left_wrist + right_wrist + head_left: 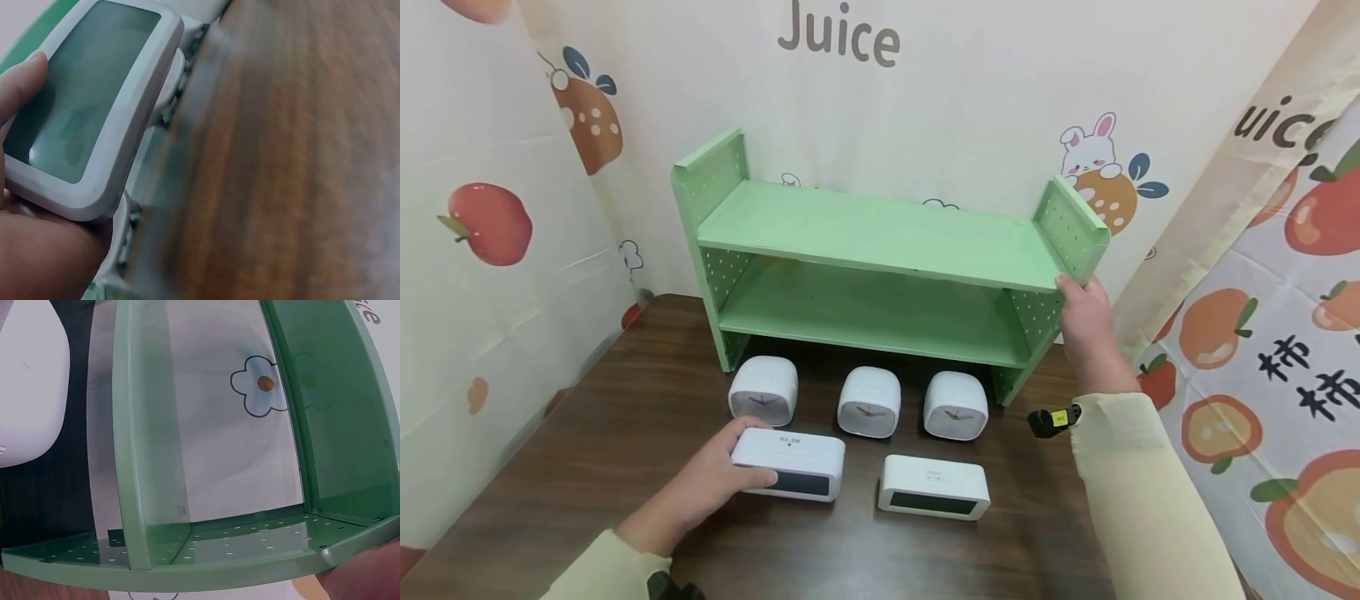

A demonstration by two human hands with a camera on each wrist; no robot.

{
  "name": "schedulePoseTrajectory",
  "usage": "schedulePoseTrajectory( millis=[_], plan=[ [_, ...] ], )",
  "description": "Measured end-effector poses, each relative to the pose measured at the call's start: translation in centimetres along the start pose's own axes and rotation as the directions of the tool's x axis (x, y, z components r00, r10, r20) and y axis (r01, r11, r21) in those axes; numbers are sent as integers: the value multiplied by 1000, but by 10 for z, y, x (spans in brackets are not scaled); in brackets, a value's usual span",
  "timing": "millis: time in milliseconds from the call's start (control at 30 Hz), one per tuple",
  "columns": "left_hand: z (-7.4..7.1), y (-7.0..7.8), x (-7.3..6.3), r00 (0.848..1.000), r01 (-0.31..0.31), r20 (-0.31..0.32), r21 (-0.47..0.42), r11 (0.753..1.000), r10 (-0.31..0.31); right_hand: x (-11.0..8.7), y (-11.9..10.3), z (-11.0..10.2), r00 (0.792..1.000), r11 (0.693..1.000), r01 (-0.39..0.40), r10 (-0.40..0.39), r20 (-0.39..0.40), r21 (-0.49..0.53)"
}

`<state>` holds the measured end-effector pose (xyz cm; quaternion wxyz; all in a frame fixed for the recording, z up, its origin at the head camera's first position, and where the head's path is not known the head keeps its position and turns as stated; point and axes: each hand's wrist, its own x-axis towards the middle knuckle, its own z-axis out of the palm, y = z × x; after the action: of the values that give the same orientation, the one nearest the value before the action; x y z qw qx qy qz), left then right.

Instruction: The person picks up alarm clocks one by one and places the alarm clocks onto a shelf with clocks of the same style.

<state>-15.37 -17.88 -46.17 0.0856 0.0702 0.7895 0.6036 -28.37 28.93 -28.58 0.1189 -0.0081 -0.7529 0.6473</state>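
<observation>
My left hand grips a white rectangular digital clock by its left end, thumb at the front. The clock's dark display faces the left wrist camera, and the clock is held over the brown tabletop. At the right end of a green two-tier shelf, my right hand grips the edge of the side panel. A second white digital clock lies to the right of the held one.
Three small rounded white analog clocks, left, middle and right, stand in a row along the shelf's front. Behind the shelf hangs a fruit-printed cloth. More printed cloth borders the dark wooden table.
</observation>
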Motion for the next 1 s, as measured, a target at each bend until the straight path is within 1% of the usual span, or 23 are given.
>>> schedulePoseTrajectory(
  millis=[67, 167, 267, 400, 500, 633, 700, 833, 933, 1000],
  plan=[
    [0, 6, 1, 1000, 3, 17, 4, 1000, -3, 0, 0, 0, 1000, 1000, 1, -1, 1, 5],
    [1, 16, 2, 999, -15, 38, 20, 1000, 14, -1, 0, -1, 1000, 1000, 5, -5, 11, -11],
    [3, 29, 4, 999, -24, 39, 34, 999, 23, -2, -1, -1, 1000, 1000, 7, -6, 28, -29],
    [6, 47, 8, 999, -34, 36, 43, 998, 33, -2, 0, -1, 1000, 1000, 5, -5, 22, 1],
    [8, 60, 13, 996, -77, 57, 53, 996, 74, -1, 1, -1, 1000, 1000, -1, 1, 14, -1],
    [9, 79, 20, 990, -120, 87, 76, 990, 113, -1, 1, -2, 1000, 1000, -7, 7, 15, -17],
    [10, 88, 25, 988, -133, 98, 91, 987, 124, -1, 1, -2, 1000, 1000, -4, 4, 20, -16],
    [11, 104, 36, 985, -150, 109, 122, 981, 137, -2, 1, -2, 1000, 1000, 3, -3, 28, -20],
    [14, 114, 46, 984, -151, 115, 127, 980, 136, -3, 1, -1, 1000, 1000, 5, -5, 19, -22],
    [17, 121, 52, 982, -166, 115, 128, 978, 152, -2, 1, 0, 1000, 1000, 6, -6, 12, -10]
  ],
)
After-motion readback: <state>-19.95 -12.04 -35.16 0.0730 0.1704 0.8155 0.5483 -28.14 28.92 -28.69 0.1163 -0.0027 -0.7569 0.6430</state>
